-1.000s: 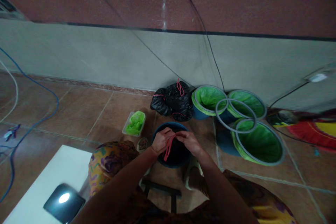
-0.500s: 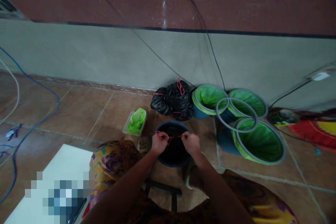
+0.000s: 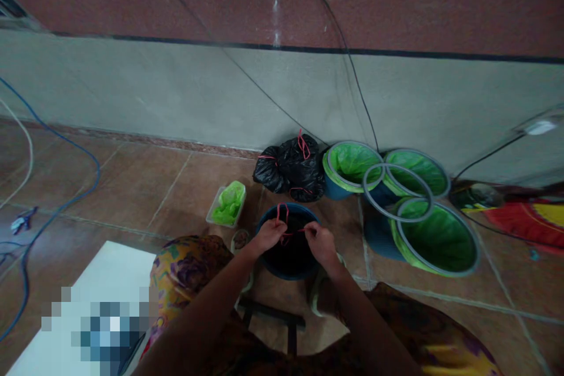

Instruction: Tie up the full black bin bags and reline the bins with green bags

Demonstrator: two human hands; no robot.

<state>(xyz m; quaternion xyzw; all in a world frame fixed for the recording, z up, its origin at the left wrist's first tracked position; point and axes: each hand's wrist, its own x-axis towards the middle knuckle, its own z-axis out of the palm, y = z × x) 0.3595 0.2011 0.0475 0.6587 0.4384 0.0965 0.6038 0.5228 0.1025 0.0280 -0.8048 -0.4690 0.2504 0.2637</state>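
Observation:
Between my feet stands a dark blue bin (image 3: 288, 275) with a black bag inside it. Over its mouth, my left hand (image 3: 269, 236) pinches a red drawstring (image 3: 282, 209), which rises in a loop above the fingers. My right hand (image 3: 323, 242) is closed on another part of the same string, at the right side of the opening. A short stretch of red string shows between the two hands. The dark inside of the bin hides the shape of the bag.
Tied black bags (image 3: 299, 167) lie by the wall. Beside them stand bins with green liners (image 3: 436, 238), a loose grey ring (image 3: 365, 191) resting on top. A clear tub (image 3: 210, 217) holds green plastic. A white board (image 3: 106, 264) and blue cable (image 3: 94, 167) are at left.
My left hand has turned slightly, and a red string loop now stands up above it. The string between the hands looks slacker. My right hand has barely moved.

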